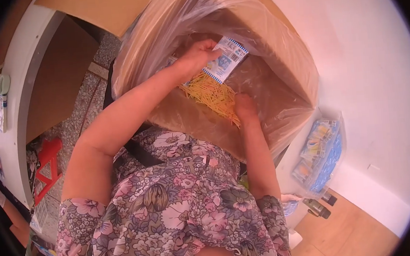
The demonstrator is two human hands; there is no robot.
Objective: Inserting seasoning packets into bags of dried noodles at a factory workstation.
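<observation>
Left hand (198, 58) clamps packet (231, 58) between fingers within box (291, 49); right hand (245, 106) beside sticks (209, 96) there, fingers' state unclear. Step: apparently packet handling; next likely needs steady left grip.

White wall (362, 48) at right, wood-toned floor (348, 232), speckled grey flooring (106, 50)
</observation>
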